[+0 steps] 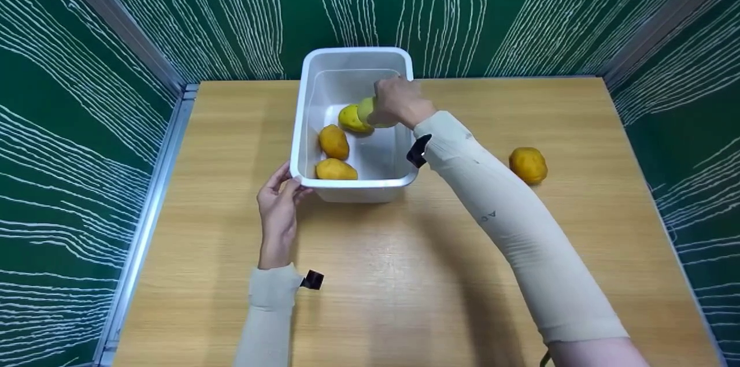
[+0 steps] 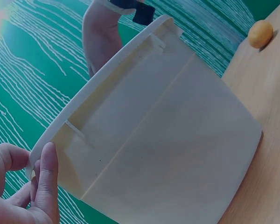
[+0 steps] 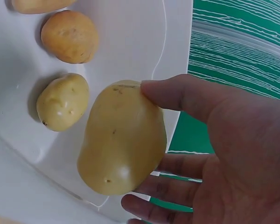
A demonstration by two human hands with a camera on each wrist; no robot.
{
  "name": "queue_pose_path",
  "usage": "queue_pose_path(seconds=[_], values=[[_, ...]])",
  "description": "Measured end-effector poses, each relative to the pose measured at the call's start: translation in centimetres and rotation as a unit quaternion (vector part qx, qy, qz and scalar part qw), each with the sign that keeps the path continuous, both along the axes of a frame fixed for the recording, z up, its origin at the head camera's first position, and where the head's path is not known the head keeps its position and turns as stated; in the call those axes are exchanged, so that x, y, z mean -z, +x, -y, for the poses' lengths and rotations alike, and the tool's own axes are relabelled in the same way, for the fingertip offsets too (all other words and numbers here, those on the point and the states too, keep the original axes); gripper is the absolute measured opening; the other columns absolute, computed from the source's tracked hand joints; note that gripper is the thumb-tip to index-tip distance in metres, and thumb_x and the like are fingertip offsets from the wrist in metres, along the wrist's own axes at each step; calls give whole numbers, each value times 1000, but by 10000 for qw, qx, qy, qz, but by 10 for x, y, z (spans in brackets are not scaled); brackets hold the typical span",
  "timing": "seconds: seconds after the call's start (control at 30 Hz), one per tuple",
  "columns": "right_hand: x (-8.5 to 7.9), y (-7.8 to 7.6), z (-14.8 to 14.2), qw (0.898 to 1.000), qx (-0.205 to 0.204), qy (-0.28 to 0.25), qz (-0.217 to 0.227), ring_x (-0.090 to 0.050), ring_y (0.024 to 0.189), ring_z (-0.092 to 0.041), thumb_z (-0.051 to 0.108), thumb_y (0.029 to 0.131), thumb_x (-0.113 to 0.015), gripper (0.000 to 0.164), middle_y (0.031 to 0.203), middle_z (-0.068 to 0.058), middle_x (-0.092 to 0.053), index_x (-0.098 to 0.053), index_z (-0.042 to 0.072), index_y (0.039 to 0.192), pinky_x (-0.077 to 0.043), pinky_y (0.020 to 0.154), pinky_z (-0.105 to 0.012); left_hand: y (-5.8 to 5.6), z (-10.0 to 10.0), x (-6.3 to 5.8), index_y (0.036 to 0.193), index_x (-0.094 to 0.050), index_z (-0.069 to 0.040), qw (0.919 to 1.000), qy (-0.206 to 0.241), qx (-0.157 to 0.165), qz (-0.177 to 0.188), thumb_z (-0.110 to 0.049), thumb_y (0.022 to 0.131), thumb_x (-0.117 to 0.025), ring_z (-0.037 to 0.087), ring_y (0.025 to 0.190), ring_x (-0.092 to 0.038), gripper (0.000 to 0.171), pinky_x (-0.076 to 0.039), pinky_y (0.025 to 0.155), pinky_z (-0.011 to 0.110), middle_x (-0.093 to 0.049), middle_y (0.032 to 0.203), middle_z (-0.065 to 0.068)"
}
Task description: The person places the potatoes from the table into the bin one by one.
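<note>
A white plastic bin (image 1: 354,183) stands on the table with three potatoes inside. Of these, a pale yellow potato (image 1: 351,118) lies farther back, a browner potato (image 1: 333,142) sits by the left wall, and another potato (image 1: 336,169) is near the front. My left hand (image 1: 279,211) grips the rim at the front left corner, thumb on top. Over the bin's right side, my right hand (image 1: 398,102) holds a large pale potato (image 3: 123,140) between thumb and fingers, as the right wrist view shows. That potato is mostly hidden by the hand in the head view.
One round brownish potato (image 1: 528,165) lies on the wooden table (image 1: 370,286), to the right of the bin and beside my right forearm. Green walls with white streaks (image 1: 451,14) rise at the back and both sides, close behind the bin.
</note>
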State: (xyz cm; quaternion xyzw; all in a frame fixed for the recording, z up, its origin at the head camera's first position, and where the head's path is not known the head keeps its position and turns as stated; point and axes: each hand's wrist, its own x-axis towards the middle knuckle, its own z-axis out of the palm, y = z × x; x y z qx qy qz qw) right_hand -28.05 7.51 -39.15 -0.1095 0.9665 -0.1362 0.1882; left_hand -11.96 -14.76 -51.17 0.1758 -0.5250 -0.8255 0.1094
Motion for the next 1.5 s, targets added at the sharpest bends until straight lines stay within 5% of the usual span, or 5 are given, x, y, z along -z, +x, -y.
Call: queue_pose_path(seconds=[0.43,1.0,1.5], values=[[13,-4,3,9998,67,-121,143,-60,107,-30,30,90,-83,52,132,-13,-65,-63,9,133,-54,113,-51,0,0,-2,144,-53,16,10000,14,21,29,18,96,-52,14,72,-69,48,-66,68,21,-54,112,15],[28,-8,16,9981,-278,449,317,-51,112,-33,36,97,-76,53,125,-16,-58,-58,5,136,-50,115,-49,1,0,-1,143,-55,14,10000,-20,57,0,16,97,-54,13,71,-68,46,-65,67,20,-54,111,14],[43,-11,19,9943,-659,607,576,-47,113,-34,21,96,-74,45,120,-14,-57,-58,8,136,-48,111,-50,1,0,-1,143,-54,15,10000,-61,38,-27,17,97,-53,14,72,-68,46,-66,68,20,-53,112,15]])
